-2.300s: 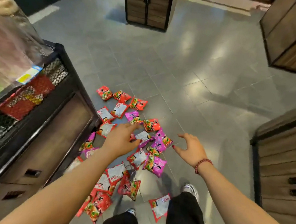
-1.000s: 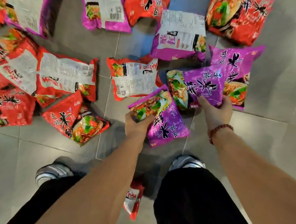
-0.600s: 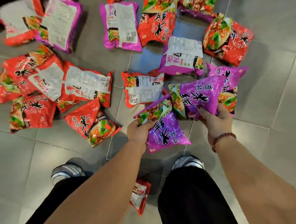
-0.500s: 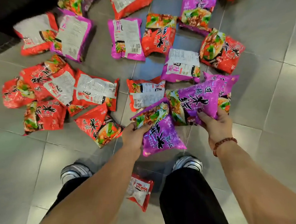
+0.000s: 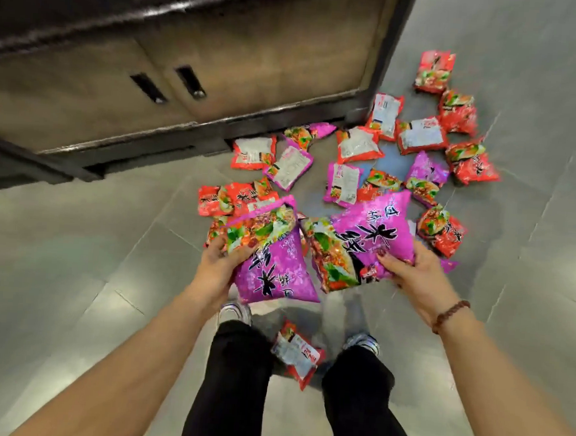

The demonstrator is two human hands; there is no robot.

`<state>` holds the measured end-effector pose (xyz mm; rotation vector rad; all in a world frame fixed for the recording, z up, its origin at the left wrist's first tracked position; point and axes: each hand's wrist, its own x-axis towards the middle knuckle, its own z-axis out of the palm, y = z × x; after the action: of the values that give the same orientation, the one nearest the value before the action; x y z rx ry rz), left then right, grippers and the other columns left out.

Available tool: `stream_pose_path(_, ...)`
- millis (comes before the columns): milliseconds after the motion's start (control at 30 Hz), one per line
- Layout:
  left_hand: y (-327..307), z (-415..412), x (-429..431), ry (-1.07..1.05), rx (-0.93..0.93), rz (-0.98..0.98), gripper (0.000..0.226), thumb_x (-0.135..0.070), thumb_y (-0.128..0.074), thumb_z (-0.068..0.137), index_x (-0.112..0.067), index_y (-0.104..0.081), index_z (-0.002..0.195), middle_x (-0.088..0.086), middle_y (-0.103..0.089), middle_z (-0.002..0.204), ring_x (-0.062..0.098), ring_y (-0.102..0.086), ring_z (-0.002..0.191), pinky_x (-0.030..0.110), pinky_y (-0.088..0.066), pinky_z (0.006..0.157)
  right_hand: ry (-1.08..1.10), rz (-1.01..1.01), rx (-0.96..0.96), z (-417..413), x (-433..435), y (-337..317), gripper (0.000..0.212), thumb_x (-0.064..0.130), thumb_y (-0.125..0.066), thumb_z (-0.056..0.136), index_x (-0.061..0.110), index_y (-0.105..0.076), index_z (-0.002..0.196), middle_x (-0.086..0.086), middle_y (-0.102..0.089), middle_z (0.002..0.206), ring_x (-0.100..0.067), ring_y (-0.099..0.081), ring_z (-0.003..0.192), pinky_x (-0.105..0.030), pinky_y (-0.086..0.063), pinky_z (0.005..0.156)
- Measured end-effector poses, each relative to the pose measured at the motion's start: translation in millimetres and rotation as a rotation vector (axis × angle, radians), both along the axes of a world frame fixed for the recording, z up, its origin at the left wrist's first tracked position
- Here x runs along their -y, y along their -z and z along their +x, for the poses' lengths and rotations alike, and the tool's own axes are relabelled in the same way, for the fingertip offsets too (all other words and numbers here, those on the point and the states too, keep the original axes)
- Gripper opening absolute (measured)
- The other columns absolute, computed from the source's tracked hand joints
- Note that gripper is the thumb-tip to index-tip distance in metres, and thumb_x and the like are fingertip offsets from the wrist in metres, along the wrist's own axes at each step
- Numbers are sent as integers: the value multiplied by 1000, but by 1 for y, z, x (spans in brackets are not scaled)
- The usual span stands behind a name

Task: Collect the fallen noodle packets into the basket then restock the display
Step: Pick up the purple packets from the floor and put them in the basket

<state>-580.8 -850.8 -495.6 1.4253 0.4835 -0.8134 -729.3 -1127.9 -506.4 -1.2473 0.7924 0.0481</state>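
Purple packet [image 5: 276,271] fills left grip [image 5: 214,267]; second packet [image 5: 369,236] fills right grip [image 5: 417,279].

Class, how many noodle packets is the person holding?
2: a purple packet in the left hand, another purple packet in the right hand; others may hide behind.

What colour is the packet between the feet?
The packet is red and white, seen in the head view.

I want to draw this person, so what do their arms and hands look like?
Left arm and right arm are bare: no sleeves in view, no gloves. The right hand has a bracelet of round reddish-brown beads at its wrist, and a nail on its fingers looks painted dark red. The left hand shows no ring, watch or bracelet.
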Motion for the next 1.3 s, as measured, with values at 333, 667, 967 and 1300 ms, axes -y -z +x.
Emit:
stream_pose_path(333, -184, -24, -135, -478, 143, 17, 21, -6, -63, 91, -15, -51, 105, 8, -72, 82, 19, -71, 64, 32, -60, 56, -471, 67, 151, 120, -97, -182, 91, 52, -94, 31, 13, -66, 108, 4, -75, 91, -9, -70, 80, -19, -54, 70)
stream_pose_path(667, -253, -5, -316, -888, 305, -13, 23, -7, -61, 92, -14, -49, 111, 5, -74, 81, 17, -72, 65, 32, -59, 54, -661, 217, 200, 244, -299, -268, 42, -5, -71, 63, 6, -56, 101, -9, -70, 80, -15, -68, 60, -25, -53, 50)
stream_pose_path(967, -278, 20, -473, -962, 279, 74, 32, -18, -66, 91, -18, -49, 117, 11, -71, 90, 20, -72, 66, 33, -59, 54, -892, 186, 126, 318, -516, -281, 17, -8, -53, 87, 4, -65, 92, -2, -74, 72, -12, -69, 62, -25, -58, 63)
stream_pose_path(1300, -290, 67, -580, -1119, 282, 82, 32, -18, -68, 89, -19, -49, 114, 13, -71, 96, 24, -73, 71, 41, -60, 64, -1157, 148, 86, 401, -667, -288, 13, 6, -61, 88, 5, -66, 100, -10, -75, 85, -19, -72, 73, -34, -60, 73)
